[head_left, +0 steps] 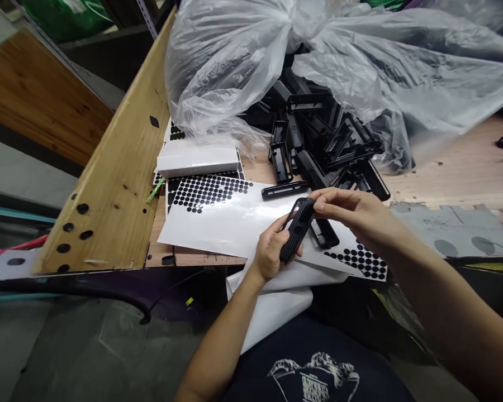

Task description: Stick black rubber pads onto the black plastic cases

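Step in hand: your left hand has its grip around an elongated, textured black plastic casing, six o'clock on the wooden worktop. Your right hand, grip narrow, meets its far end; pinch unclear. Twelve o'clock: clear plastic bag, piled black casings.

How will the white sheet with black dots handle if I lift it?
Likely floppy, since the white sheet looks paper-thin. Its glossy shine suggests it may feel slippery. A black part lying on it could slide off.
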